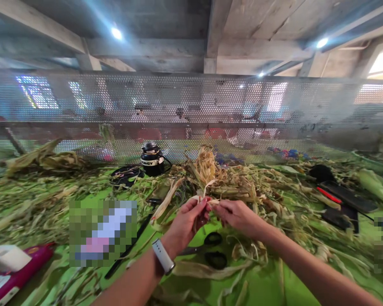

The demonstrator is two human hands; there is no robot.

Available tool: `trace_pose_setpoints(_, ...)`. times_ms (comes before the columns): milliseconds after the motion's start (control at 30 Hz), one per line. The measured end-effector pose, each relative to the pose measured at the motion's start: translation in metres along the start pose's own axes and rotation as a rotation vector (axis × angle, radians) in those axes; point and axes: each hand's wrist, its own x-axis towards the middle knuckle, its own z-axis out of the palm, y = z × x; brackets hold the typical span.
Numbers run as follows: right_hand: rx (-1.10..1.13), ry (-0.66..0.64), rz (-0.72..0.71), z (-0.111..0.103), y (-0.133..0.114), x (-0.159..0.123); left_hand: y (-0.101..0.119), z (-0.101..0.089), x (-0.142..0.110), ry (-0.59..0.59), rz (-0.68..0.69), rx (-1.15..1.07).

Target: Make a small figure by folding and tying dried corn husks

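My left hand (191, 214) is closed in a pinch on a strip of dried corn husk (207, 189), which sticks up above the fingers. A white band circles that wrist. Just to the right, my right hand (231, 214) pinches the same pale husk, its fingertips close to the left ones. Beneath the hands lie scissors (215, 259) with black handles, their blades partly hidden by the left wrist. A longer folded husk (169, 199) slants down beside my left hand. Behind both hands stands a bundle of dried husk (206, 163).
Husk scraps (35, 204) cover much of the green table (159, 255). A black jug (151, 159) stands at the back before a perforated metal screen (191, 97). Left are a magenta tool (28, 272) and a black rod (129, 250); right, a dark flat case (347, 195) and red-handled item (328, 194).
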Motion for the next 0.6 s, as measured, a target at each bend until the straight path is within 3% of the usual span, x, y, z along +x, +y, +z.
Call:
trace_pose_setpoints(233,0.238,0.158,0.113,-0.002,0.015,0.007,0.014,-0.008,0.006,0.179,0.108,0.042)
trace_pose_setpoints(333,0.393,0.066,0.180,0.006,0.009,0.004,0.009,-0.003,0.005,0.123,0.159,0.033)
trace_pose_setpoints(467,0.522,-0.126,0.140,0.027,-0.010,-0.004,-0.007,0.006,-0.002,0.019,0.197,0.039)
trace_pose_setpoints(600,0.696,-0.110,0.148,0.041,-0.017,-0.007,-0.016,0.010,-0.006,-0.040,0.210,0.085)
